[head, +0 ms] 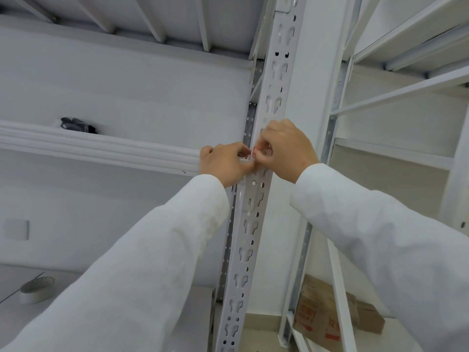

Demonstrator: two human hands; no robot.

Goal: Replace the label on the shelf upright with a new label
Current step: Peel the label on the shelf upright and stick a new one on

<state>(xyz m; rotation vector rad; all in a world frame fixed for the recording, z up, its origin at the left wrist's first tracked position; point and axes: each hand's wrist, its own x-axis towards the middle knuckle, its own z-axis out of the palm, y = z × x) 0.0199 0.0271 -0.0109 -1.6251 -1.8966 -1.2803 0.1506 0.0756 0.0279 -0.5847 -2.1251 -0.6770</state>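
A white perforated shelf upright (250, 224) runs from the bottom centre up to the top of the view. Both hands meet on it at mid height. My left hand (224, 162) pinches a small white label strip (245, 161) against the upright's left edge. My right hand (285, 149) is curled over the upright's face, its fingertips pressing the same spot from the right. Most of the label is hidden under the fingers, so its text cannot be read. Long white sleeves cover both forearms.
A white shelf beam (101, 146) runs left from the upright, with a dark bundle (77, 124) lying on it. A roll of tape (35, 289) sits on the lower left surface. Cardboard boxes (330, 311) stand on the floor at lower right. More white racking (406, 92) fills the right.
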